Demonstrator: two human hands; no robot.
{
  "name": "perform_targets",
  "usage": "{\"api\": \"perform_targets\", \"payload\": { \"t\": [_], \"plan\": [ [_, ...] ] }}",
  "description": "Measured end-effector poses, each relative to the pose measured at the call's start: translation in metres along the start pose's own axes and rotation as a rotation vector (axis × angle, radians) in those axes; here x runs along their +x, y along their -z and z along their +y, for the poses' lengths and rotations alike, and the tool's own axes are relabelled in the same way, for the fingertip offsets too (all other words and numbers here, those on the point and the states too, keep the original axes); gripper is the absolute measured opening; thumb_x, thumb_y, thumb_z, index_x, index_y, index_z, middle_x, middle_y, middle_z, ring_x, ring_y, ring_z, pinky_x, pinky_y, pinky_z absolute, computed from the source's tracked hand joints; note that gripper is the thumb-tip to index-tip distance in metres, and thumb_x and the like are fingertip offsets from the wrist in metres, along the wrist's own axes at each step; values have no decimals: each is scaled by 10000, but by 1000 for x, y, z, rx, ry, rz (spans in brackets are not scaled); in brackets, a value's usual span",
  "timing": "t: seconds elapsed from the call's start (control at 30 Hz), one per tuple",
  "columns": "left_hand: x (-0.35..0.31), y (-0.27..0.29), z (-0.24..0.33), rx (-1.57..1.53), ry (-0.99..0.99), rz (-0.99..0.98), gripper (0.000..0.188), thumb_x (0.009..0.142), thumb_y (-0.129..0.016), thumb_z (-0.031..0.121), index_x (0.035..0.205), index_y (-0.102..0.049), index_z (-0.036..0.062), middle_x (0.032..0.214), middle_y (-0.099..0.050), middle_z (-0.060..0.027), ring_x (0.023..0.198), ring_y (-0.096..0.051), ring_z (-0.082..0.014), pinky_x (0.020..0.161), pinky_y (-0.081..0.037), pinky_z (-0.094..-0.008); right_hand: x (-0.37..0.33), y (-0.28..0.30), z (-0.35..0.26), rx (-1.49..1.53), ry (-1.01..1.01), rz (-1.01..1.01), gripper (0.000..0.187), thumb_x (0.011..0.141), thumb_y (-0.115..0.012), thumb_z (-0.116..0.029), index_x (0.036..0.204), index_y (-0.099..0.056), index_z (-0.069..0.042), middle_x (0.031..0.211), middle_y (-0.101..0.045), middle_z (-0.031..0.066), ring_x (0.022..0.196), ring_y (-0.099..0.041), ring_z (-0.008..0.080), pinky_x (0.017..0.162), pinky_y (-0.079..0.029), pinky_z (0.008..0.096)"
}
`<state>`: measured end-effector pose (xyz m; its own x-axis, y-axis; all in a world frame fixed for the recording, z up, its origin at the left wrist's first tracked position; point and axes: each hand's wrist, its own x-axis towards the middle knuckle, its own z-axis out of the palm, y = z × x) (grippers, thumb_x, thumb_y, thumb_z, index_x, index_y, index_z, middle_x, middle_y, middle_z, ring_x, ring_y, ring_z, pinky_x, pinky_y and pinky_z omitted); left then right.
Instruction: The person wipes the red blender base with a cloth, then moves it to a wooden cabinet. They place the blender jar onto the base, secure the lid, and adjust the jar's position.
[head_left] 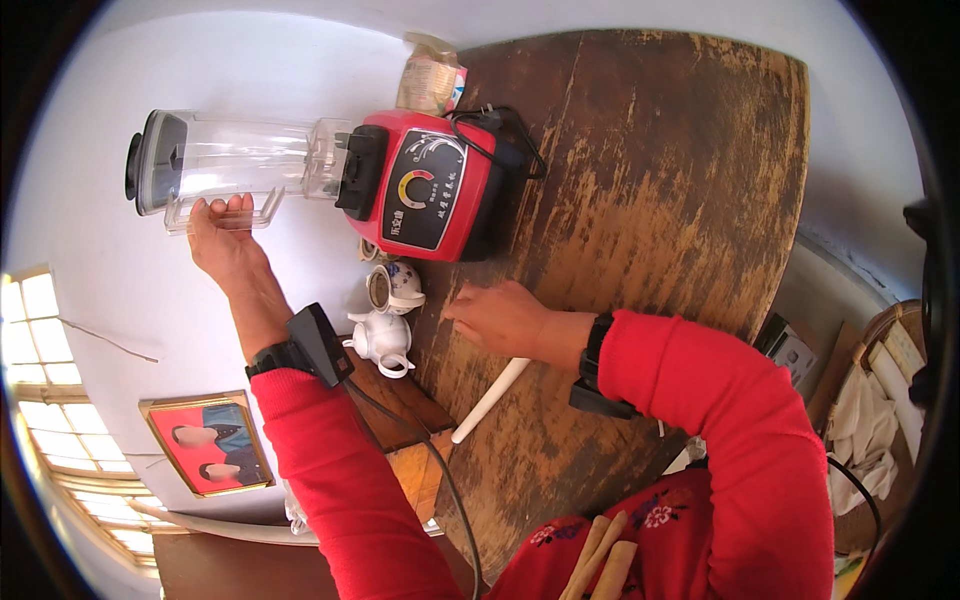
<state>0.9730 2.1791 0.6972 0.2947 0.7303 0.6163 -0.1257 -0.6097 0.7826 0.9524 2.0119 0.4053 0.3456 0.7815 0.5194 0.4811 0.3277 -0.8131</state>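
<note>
A red blender point(430, 185) with a dark dial panel stands on the worn wooden table point(640, 170). Its transparent jar point(245, 155), with a black lid point(150, 162), extends leftward from the base in the picture. My left hand point(225, 235) has its fingers wrapped round the jar's handle point(265, 210). Beside the base, my right hand point(495, 315) is at the tabletop with its fingers curled in, and no object shows in it. A pale rod point(490, 400) lies close to my right wrist. The blender's black power cord point(525, 140) is looped by its base.
A white teapot point(380, 342) and a flowered pot point(395, 287) sit left of my right hand. Behind the blender is a paper package point(430, 80). Light wooden sticks point(600, 560) are near my body. A basket with cloth point(870, 420) stands at right; a framed picture point(208, 445) hangs left.
</note>
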Motion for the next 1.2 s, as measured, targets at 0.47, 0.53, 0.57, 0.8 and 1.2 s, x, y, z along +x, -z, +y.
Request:
{"api": "perform_targets", "payload": {
  "t": [0.47, 0.53, 0.57, 0.8, 1.2],
  "plan": [
    [-10, -32, 9, -160, 59, 241, 381, 951, -540, 417, 801, -392, 100, 575, -279, 31, 508, -259, -118, 481, -282, -287, -2, 2, -3, -33, -16, -41, 191, 888, -565, -240, 1017, -661, -136, 991, -633, 70, 860, -638, 305, 708, -526, 436],
    [-7, -30, 7, -146, 56, 247, 390, 956, -532, 425, 790, -390, 103, 583, -283, 29, 510, -256, -119, 481, -282, -288, -2, 2, -3, -38, -21, -51, 190, 888, -565, -237, 1018, -661, -138, 997, -636, 71, 874, -637, 303, 716, -525, 433],
    [-6, -28, 5, -164, 59, 228, 392, 958, -528, 426, 782, -388, 106, 585, -284, 28, 509, -257, -119, 481, -281, -288, -2, 2, -3, -31, -27, -55, 191, 888, -564, -237, 1021, -661, -140, 1000, -637, 72, 880, -636, 303, 722, -523, 432],
    [5, -6, -5, -226, 69, 137, 414, 968, -485, 448, 726, -376, 129, 568, -298, 19, 487, -267, -124, 466, -260, -289, -3, 2, -3, 33, -22, -58, 209, 875, -544, -236, 1023, -638, -122, 927, -627, 116, 881, -630, 324, 733, -508, 478],
    [15, 15, -13, -292, 97, 28, 385, 961, -470, 431, 717, -368, 151, 553, -283, 19, 468, -265, -116, 447, -252, -270, -2, 2, -1, 25, -31, -61, 187, 863, -547, -233, 956, -657, -115, 893, -619, 105, 862, -631, 320, 723, -515, 463]
  ]
}}
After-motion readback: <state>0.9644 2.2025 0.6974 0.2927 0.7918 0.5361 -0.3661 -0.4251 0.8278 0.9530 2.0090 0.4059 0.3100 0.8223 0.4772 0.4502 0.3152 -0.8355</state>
